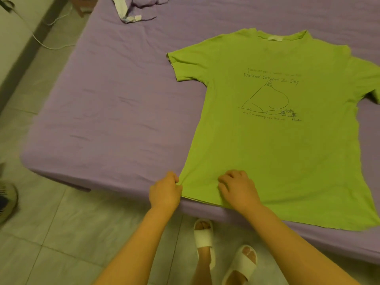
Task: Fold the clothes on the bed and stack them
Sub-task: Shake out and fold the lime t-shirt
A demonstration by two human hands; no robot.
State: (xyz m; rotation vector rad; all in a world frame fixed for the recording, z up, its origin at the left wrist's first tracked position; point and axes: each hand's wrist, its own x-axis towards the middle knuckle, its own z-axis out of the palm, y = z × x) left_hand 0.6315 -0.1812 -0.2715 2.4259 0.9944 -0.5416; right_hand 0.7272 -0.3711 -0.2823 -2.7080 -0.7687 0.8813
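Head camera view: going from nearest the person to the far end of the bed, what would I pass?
White slippers → left hand and right hand at the hem → green T-shirt → crumpled purple-and-white clothes.

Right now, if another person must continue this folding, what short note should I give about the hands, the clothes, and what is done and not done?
Left hand: pinches the bottom-left corner of the green T-shirt.
Right hand: fingers curled, gripping the shirt's lower part near the hem.
The shirt lies flat, print up, on the purple bed, hem at the near edge.
A crumpled lilac garment waits at the far end.
Done: shirt spread out.
Left: fold it, fold the other garment, stack them. No stack is visible yet.
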